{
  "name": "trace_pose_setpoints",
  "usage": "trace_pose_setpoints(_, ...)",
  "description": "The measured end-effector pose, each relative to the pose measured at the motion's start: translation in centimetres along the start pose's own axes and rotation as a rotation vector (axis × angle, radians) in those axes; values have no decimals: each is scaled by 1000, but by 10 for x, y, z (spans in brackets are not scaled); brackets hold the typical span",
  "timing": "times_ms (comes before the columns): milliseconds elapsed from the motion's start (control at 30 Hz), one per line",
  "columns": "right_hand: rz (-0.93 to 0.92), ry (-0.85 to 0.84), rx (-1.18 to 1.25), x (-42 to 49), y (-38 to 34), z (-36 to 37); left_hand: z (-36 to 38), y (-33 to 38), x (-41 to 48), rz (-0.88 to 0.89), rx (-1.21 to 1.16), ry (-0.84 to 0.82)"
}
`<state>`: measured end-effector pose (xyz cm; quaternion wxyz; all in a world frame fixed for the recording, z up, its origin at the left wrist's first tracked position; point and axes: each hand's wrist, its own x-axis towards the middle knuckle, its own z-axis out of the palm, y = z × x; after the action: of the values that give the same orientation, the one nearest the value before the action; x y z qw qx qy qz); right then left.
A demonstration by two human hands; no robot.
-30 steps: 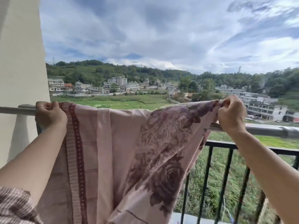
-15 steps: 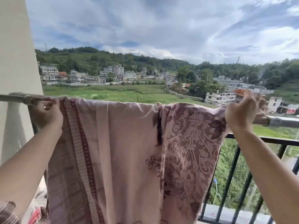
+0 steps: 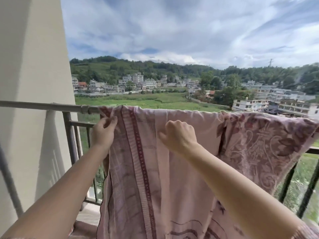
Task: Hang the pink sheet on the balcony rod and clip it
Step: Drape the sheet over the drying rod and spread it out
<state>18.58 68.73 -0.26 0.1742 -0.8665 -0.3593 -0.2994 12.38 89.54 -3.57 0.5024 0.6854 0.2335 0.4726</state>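
The pink sheet (image 3: 181, 169) hangs draped over the balcony rod (image 3: 51, 106), falling in front of both hands. The left hand (image 3: 103, 133) pinches the sheet's left edge just below the rod, fingers pressed together on the fabric. To its right, the right hand (image 3: 179, 137) is curled, gripping a fold of the cloth, with the railing (image 3: 72, 144) beyond

One pink sheet (image 3: 181, 169) hangs over one metal rod (image 3: 51, 106). Two hands are in view: one left hand (image 3: 103, 131) and one right hand (image 3: 178, 135). One dark balcony railing (image 3: 69, 135) stands beneath the rod, beside one pale wall (image 3: 34, 66). One pylon (image 3: 271, 62) rises on the hill.
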Motion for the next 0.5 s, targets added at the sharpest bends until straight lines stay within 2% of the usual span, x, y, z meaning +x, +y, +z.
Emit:
trace_pose_setpoints(67,134,70,129,6,-1,5,-14,-8,15,41,-10,-33)
trace_pose_setpoints(200,410,403,225,4,37,-24,-27,-11,38,47,-148,-103)
trace_pose_setpoints(333,889,702,312,-2,101,-65,-24,-9,42,39,-242,-77)
trace_pose_setpoints(400,1077,744,264,-13,126,-74,-25,-10,43,43,-203,-49)
trace_pose_setpoints(500,1062,675,224,-19,137,-74,-22,-9,44,112,-178,25)
